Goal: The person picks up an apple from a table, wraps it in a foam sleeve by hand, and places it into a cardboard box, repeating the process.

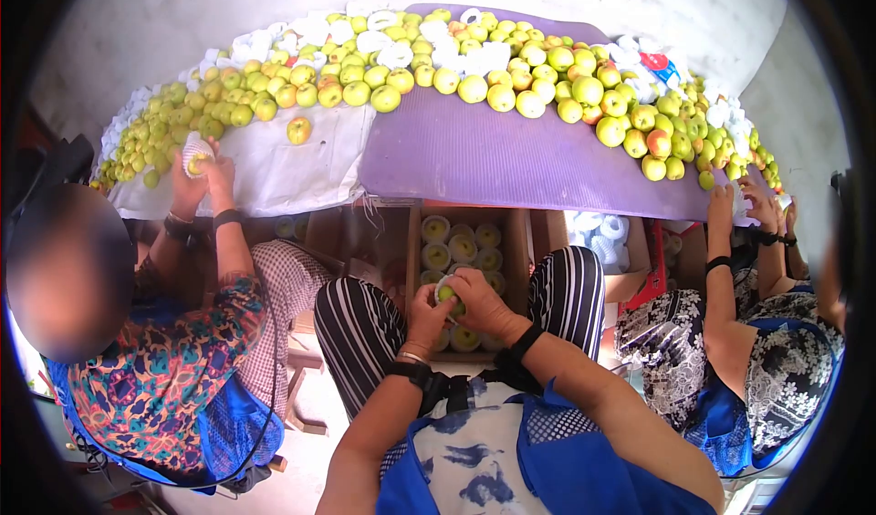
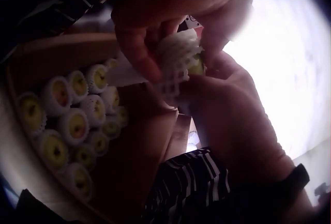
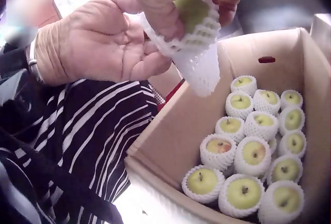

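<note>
A green apple [image 3: 192,14] sits partly inside a white foam net sleeve [image 3: 199,71], whose narrow end hangs down. My right hand [image 1: 484,298] grips the apple from above, its fingers at the sleeve's mouth. From the other side my left hand [image 1: 425,322] holds the sleeve, palm turned up and fingers bent against the mesh, as the right wrist view shows. Below both hands, between the knees, stands a cardboard box [image 3: 165,136]. Rows of sleeved apples [image 3: 244,192] fill part of it, tops showing, mostly green with a few blushed red.
Ahead, a long heap of loose apples [image 1: 529,104] mixed with white foam sleeves covers the table's purple mat [image 1: 456,155] and white sheet [image 1: 319,155]. A carton of foam sleeves [image 1: 602,237] stands right of the knees. People sit close on both sides, handling apples or sleeves.
</note>
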Available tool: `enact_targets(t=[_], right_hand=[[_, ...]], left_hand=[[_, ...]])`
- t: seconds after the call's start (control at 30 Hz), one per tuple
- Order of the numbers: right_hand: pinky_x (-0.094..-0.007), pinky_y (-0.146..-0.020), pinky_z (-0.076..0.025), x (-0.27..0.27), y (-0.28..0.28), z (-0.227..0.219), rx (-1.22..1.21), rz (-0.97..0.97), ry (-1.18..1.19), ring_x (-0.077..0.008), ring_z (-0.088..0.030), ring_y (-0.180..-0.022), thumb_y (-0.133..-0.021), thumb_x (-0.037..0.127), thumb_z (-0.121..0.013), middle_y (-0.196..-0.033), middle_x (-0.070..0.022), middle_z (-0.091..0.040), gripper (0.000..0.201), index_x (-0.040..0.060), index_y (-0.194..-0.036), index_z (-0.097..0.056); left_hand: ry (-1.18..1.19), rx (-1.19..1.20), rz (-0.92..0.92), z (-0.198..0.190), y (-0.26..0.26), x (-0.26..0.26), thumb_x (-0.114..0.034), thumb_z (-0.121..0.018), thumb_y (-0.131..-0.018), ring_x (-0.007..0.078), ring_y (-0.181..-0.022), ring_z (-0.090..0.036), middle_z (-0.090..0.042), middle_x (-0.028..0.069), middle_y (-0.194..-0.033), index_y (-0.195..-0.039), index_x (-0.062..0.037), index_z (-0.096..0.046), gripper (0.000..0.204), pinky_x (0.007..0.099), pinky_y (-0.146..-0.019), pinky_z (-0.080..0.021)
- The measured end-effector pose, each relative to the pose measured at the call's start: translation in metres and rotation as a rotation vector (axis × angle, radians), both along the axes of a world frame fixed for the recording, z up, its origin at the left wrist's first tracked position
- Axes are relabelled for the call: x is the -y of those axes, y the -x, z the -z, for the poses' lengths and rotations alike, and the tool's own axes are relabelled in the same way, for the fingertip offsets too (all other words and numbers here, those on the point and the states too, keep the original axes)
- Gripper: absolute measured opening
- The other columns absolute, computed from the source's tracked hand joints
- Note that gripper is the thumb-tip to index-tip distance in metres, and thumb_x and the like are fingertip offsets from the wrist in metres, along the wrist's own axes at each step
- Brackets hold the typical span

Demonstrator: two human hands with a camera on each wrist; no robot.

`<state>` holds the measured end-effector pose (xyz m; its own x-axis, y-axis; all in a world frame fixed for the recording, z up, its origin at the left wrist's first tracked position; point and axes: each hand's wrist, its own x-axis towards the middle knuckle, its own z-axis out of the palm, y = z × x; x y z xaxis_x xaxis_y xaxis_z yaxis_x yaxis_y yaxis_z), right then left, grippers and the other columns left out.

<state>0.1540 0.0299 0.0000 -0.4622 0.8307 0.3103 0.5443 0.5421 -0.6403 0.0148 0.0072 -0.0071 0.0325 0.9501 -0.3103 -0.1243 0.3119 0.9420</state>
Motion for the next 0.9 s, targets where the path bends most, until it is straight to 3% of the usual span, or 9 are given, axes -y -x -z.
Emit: enact_targets(t=[0.17, 0.23, 0.27, 0.33, 0.43, 0.57, 0.63, 0.83, 0.9], right_hand=[[-0.0352, -0.085, -0.039, -0.002, 0.0, -0.014, -0.275, 0.04, 0.119, -0.0287, -0.045, -0.101, -0.056, 0.002, -0.066, -0.105, -0.0152, -0.046, 0.053, 0.0051, -0.106, -0.046], [-0.0283, -0.071, -0.046, -0.007, -0.004, -0.002, -0.431, 0.252, 0.414, -0.0153, -0.052, -0.09, -0.065, 0.002, -0.063, -0.099, -0.0106, -0.051, 0.042, 0.0018, -0.104, -0.048], [-0.0283, -0.071, -0.046, -0.009, -0.006, 0.004, -0.431, 0.254, 0.415, -0.0153, -0.052, -0.09, -0.065, 0.002, -0.063, -0.099, -0.0106, -0.051, 0.042, 0.0018, -0.104, -0.048], [-0.0249, -0.06, -0.048, -0.011, -0.008, 0.008, -0.673, 0.3, 0.78, -0.0101, -0.054, -0.074, -0.072, 0.003, -0.059, -0.087, -0.0067, -0.056, 0.027, 0.0002, -0.097, -0.052], [-0.0247, -0.057, -0.045, -0.011, -0.005, 0.01, -0.613, 0.352, 0.727, -0.0105, -0.054, -0.066, -0.071, 0.001, -0.057, -0.073, -0.0046, -0.058, 0.017, -0.0003, -0.088, -0.055], [-0.0248, -0.058, -0.045, -0.012, -0.005, 0.011, -0.524, 0.353, 0.687, -0.0094, -0.054, -0.067, -0.072, 0.003, -0.056, -0.071, -0.0041, -0.057, 0.013, -0.0001, -0.085, -0.055], [-0.0244, -0.059, -0.045, -0.012, -0.004, 0.011, -0.451, 0.319, 0.499, -0.0082, -0.054, -0.068, -0.073, 0.003, -0.056, -0.072, -0.0036, -0.057, 0.012, -0.0003, -0.084, -0.055], [-0.0233, -0.063, -0.044, -0.008, -0.001, -0.014, -0.635, 0.239, 0.684, -0.0088, -0.053, -0.068, -0.072, 0.003, -0.057, -0.075, -0.0028, -0.056, 0.012, 0.0009, -0.084, -0.055], [-0.0204, -0.058, -0.042, -0.006, 0.0, -0.003, -0.591, 0.209, 0.564, -0.0056, -0.05, -0.064, -0.072, 0.001, -0.056, -0.072, 0.0003, -0.053, 0.013, 0.0014, -0.085, -0.054]], left_hand=[[0.087, 0.177, -0.113, 0.0, 0.007, -0.005, -0.012, -0.058, -0.077, 0.0136, -0.071, -0.058, -0.055, 0.0076, -0.089, -0.105, 0.0002, -0.045, 0.034, 0.0233, -0.049, -0.051], [0.139, 0.233, -0.152, -0.002, 0.01, -0.007, -0.013, -0.056, -0.079, 0.0162, -0.074, -0.059, -0.056, 0.0092, -0.092, -0.109, 0.001, -0.042, 0.035, 0.0241, -0.051, -0.052], [0.142, 0.245, -0.154, -0.001, 0.011, -0.007, -0.012, -0.054, -0.08, 0.0166, -0.075, -0.06, -0.055, 0.0091, -0.094, -0.109, 0.0, -0.043, 0.034, 0.0245, -0.052, -0.052], [0.151, 0.256, -0.152, -0.004, 0.01, -0.006, -0.011, -0.053, -0.08, 0.017, -0.076, -0.06, -0.055, 0.0089, -0.096, -0.109, -0.0011, -0.043, 0.032, 0.0248, -0.053, -0.053], [0.091, 0.223, -0.151, -0.012, 0.007, -0.005, -0.011, -0.052, -0.08, 0.0159, -0.076, -0.059, -0.054, 0.0083, -0.099, -0.111, -0.0037, -0.043, 0.032, 0.0252, -0.056, -0.053], [0.067, 0.204, -0.146, -0.012, 0.005, -0.007, -0.007, -0.052, -0.08, 0.0156, -0.081, -0.058, -0.053, 0.0076, -0.101, -0.112, -0.0048, -0.043, 0.033, 0.0263, -0.059, -0.053], [0.059, 0.213, -0.156, -0.009, 0.004, -0.005, -0.005, -0.052, -0.079, 0.0156, -0.082, -0.057, -0.053, 0.0076, -0.101, -0.111, -0.0043, -0.042, 0.033, 0.0268, -0.06, -0.053], [0.047, 0.252, -0.195, -0.005, 0.005, -0.006, -0.001, -0.049, -0.078, 0.0154, -0.087, -0.055, -0.051, 0.0074, -0.103, -0.11, -0.0044, -0.042, 0.032, 0.0284, -0.064, -0.053], [0.048, 0.249, -0.194, -0.003, 0.007, -0.006, 0.001, -0.048, -0.078, 0.0153, -0.086, -0.055, -0.052, 0.0069, -0.102, -0.11, -0.0047, -0.042, 0.033, 0.0284, -0.065, -0.052]])
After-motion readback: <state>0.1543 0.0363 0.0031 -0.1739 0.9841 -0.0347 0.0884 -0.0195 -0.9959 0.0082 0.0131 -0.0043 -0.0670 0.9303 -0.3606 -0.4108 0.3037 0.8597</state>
